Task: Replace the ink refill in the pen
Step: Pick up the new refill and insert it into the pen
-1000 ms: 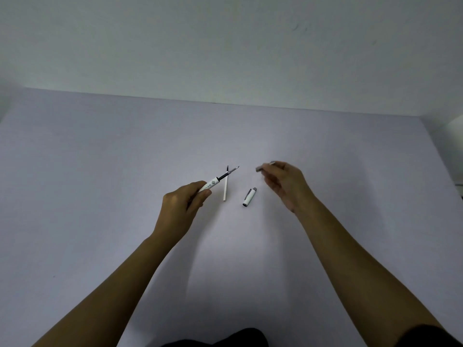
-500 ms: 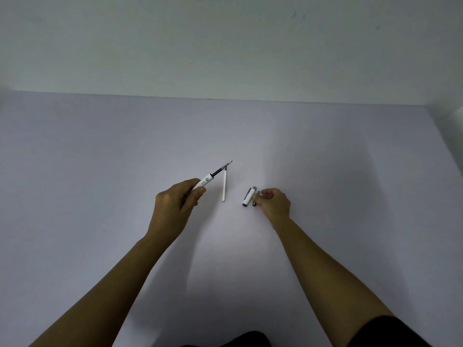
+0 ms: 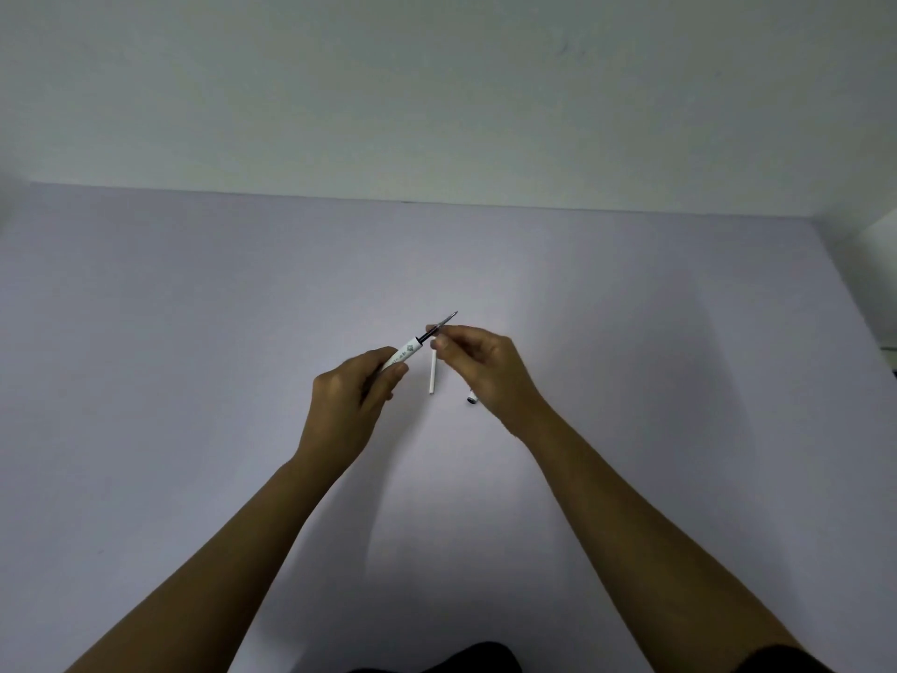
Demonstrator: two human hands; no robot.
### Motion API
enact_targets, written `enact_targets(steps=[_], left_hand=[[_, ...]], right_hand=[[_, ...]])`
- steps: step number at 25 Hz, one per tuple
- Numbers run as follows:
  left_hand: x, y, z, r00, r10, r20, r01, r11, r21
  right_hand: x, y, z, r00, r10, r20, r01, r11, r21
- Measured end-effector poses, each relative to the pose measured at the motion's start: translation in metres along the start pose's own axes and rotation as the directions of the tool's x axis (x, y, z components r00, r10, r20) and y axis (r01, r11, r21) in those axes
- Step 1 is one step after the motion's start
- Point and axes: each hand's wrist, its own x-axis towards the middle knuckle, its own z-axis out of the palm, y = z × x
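My left hand (image 3: 352,398) grips a white pen barrel (image 3: 405,353) that points up and to the right. A dark ink refill (image 3: 444,322) sticks out of the barrel's front end, its metal tip free. My right hand (image 3: 480,369) has come in from the right, and its thumb and forefinger pinch the exposed refill just past the barrel. A white refill tube (image 3: 432,377) lies on the table below the two hands. Only the end of the pen cap (image 3: 471,398) shows, at the heel of my right hand.
The work surface is a plain pale lilac table (image 3: 194,332) that ends at a white wall (image 3: 437,89) at the back. The table's right edge (image 3: 854,303) runs down the far right of the view.
My right hand went down to the table beside the cap, where the small grey piece left its fingers. It then rose and moved left to pinch the refill. The left hand stayed nearly still.
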Motion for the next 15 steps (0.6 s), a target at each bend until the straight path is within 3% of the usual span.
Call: enact_targets(steps=[3,6,8,9,11,13,15], left_hand=[[0.000,0.002,0.000,0.999,0.031,0.008,-0.031,0.999,0.015],[-0.003,-0.003,-0.004,1.000,0.012,0.011,-0.012,0.999,0.039],[-0.006,-0.009,-0.007,0.999,-0.031,0.006,0.031,0.999,0.029],[-0.007,-0.011,-0.008,0.999,-0.050,0.005,0.050,0.999,0.017],[-0.006,-0.013,-0.008,0.998,-0.070,0.004,0.070,0.998,-0.002],[-0.003,-0.014,-0.007,0.997,-0.073,0.006,0.073,0.997,-0.007],[0.003,-0.017,-0.008,0.998,-0.070,0.001,0.070,0.998,0.005]], right_hand=[[0.002,-0.013,0.005,0.997,0.024,0.070,-0.036,0.982,0.184],[0.019,-0.013,-0.004,0.984,0.176,0.003,-0.159,0.881,0.446],[0.039,-0.009,-0.015,0.951,0.296,-0.091,-0.214,0.840,0.499],[0.047,-0.004,-0.018,0.932,0.332,-0.146,-0.242,0.870,0.430],[0.060,0.015,-0.019,0.916,0.311,-0.254,-0.295,0.950,0.099],[0.068,0.035,-0.014,0.927,0.234,-0.294,-0.312,0.916,-0.253],[0.077,0.052,-0.008,0.936,0.184,-0.301,-0.308,0.843,-0.441]])
